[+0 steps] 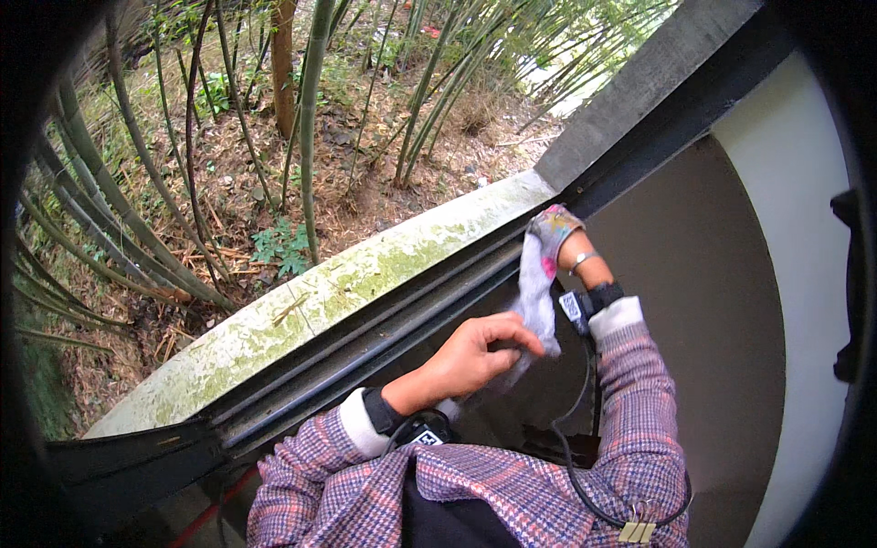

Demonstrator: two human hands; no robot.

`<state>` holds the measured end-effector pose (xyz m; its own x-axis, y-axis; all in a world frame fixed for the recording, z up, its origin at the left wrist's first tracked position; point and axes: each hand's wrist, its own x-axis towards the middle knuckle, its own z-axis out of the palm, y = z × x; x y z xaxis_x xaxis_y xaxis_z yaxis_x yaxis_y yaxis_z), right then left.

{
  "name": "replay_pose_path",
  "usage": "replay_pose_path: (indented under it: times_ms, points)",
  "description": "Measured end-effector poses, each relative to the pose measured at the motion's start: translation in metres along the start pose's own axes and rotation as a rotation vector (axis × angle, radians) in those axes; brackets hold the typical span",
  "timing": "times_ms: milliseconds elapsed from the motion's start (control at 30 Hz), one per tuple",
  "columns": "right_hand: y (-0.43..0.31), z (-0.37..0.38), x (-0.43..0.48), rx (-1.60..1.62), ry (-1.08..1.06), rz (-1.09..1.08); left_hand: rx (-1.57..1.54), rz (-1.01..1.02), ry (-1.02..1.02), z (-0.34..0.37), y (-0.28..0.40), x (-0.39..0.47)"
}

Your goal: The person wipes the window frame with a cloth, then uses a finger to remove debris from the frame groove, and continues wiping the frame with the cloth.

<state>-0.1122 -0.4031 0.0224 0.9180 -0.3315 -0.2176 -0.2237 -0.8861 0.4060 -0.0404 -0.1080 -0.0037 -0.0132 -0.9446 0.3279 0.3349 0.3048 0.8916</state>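
Observation:
My right hand (556, 229), wrapped in a multicoloured cloth, presses at the right end of the dark metal window track (384, 335), by the corner of the frame. From it a pale grey-white cloth (537, 288) with a pink spot hangs down towards me. My left hand (490, 349) is bare, its thumb and forefinger curled beside the lower part of this cloth; whether they pinch it cannot be told. The cloth's lower end is blurred and partly behind the left hand.
Outside the track runs a mossy concrete ledge (356, 281), with bamboo stems (312, 137) and leaf litter beyond. A dark upright frame (658, 130) and a curved pale wall (795, 205) stand at the right. Black cables (572, 452) hang by my right sleeve.

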Motion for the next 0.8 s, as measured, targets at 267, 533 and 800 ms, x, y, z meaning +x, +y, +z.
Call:
replay_pose_path:
  times_ms: [267, 533, 800]
  points:
    - [-0.064, 0.003, -0.041, 0.174, 0.312, -0.004, -0.056, 0.075, -0.253, -0.001, 0.005, 0.007]
    - [0.054, 0.070, -0.010, 0.154, 0.075, 0.474, 0.023, -0.073, 0.120, 0.007, -0.046, 0.034]
    - [-0.010, 0.009, -0.006, -0.081, -0.285, 0.267, -0.023, -0.056, -0.062, 0.005, -0.026, 0.001]
